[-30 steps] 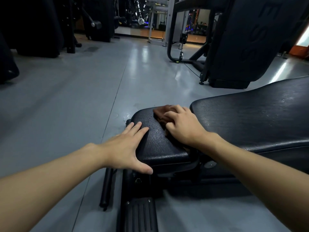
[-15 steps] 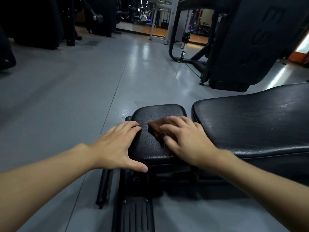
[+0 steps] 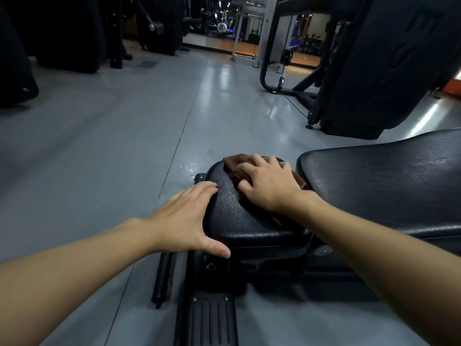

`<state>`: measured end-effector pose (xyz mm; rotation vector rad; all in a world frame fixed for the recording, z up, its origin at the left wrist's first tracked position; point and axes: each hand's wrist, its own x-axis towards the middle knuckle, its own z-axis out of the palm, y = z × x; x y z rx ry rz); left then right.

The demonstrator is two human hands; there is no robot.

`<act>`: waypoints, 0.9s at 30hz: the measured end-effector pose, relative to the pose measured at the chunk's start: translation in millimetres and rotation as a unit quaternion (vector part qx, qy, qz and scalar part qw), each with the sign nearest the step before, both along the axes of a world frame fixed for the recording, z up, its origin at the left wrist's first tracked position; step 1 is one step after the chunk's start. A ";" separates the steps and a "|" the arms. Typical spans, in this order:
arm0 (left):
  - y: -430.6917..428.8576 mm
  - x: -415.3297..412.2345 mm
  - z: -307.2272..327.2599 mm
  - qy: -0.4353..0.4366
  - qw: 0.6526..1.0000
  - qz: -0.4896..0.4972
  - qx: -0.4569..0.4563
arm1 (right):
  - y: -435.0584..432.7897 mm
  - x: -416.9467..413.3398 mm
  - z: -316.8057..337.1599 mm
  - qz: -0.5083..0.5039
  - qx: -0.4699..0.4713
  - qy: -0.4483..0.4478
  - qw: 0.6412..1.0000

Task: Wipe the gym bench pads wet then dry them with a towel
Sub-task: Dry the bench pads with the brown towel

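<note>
One brown cloth (image 3: 234, 168) under the flat right hand (image 3: 270, 187) on the seat pad (image 3: 233, 218); left hand (image 3: 185, 217) flat beside.

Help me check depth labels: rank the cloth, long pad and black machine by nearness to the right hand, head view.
1. Cloth, under the right hand on the seat pad.
2. Long pad, just right of the hand.
3. Black machine, far back on the right.
</note>
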<state>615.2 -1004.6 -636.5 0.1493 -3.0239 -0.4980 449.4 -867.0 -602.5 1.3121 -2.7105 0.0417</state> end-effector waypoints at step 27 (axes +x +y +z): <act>9.3 12.1 -8.0 0.010 0.985 0.093 0.146 | -40.5 6.9 -7.8 0.036 0.006 -0.045 0.998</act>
